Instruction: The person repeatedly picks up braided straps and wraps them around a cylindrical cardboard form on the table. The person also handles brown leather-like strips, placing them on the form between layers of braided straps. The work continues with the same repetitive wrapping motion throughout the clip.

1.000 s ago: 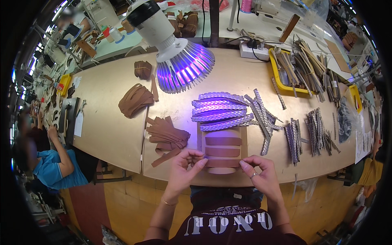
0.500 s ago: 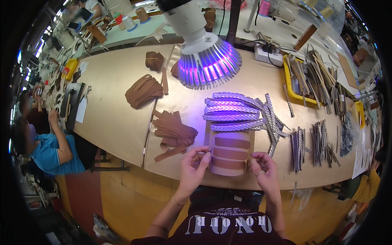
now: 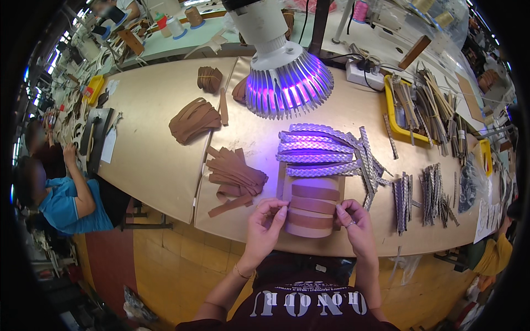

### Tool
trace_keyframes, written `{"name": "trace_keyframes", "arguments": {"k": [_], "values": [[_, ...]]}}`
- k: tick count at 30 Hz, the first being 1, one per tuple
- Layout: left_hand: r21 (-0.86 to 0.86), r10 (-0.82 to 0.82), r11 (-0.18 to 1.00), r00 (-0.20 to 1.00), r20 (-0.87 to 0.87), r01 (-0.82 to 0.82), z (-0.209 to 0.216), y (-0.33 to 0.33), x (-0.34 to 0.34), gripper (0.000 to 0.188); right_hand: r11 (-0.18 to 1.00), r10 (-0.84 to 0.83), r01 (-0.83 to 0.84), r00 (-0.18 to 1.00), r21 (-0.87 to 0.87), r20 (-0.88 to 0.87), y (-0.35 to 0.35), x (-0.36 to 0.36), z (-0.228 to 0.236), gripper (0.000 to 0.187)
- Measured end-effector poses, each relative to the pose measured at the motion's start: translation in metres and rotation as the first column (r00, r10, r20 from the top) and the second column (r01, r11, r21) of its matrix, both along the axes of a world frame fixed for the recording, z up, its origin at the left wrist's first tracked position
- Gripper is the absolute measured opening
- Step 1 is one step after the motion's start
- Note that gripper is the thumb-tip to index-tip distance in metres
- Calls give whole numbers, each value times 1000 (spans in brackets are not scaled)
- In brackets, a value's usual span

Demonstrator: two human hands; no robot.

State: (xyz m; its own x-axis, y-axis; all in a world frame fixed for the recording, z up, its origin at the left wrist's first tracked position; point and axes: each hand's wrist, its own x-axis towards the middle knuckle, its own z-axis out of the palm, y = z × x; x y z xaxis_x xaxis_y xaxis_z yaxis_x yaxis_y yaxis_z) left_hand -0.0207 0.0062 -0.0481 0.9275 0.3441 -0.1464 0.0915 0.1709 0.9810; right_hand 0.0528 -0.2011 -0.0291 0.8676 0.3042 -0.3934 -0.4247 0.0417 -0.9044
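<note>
Three brown strips lie across a pale, curved form (image 3: 310,231) at the table's near edge. The middle strip (image 3: 312,206) runs between my two hands. My left hand (image 3: 268,223) pinches its left end between thumb and forefinger, beside the form. At the other end, my right hand (image 3: 356,220), with a ring on one finger, pinches the strip as well. The farther strip (image 3: 314,191) and the nearer strip (image 3: 311,221) rest on the form untouched. Just beyond it, several silver braided straps (image 3: 314,149) lie side by side under a purple-lit lamp (image 3: 290,83).
Left of the form is a fanned pile of brown strips (image 3: 234,174), with a bundle of strips (image 3: 194,120) farther back. More braided straps (image 3: 403,204) lie to the right. A yellow tray (image 3: 392,110) holds narrow strips. A co-worker in blue (image 3: 74,204) sits at left.
Both hands have moved in slightly toward the form and closed on the ends of the middle strip. That strip has shifted slightly away from the nearer one.
</note>
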Motion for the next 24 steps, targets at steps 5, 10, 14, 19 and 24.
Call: {"name": "trace_keyframes", "arguments": {"k": [5,10,14,19,24], "values": [[22,27,999,1000,13,-28,-6,-2,-5,29,999,7,-6,1000,44,-24,-7,2,-8,20],[188,-108,980,967,229,65,-15,-23,-11,86,998,-3,-4,993,59,118,-12,-16,-13,57],[184,-92,981,974,209,53,-20,-45,-8,103,995,78,-57,953,-79,294,-14,-27,-16,81],[243,-118,968,973,198,68,-26,-45,12,103,994,54,-21,946,-107,319,-10,-10,-21,79],[229,-198,961,965,170,156,-29,-36,13,102,983,123,-67,932,-170,340,-10,-1,-20,76]]}}
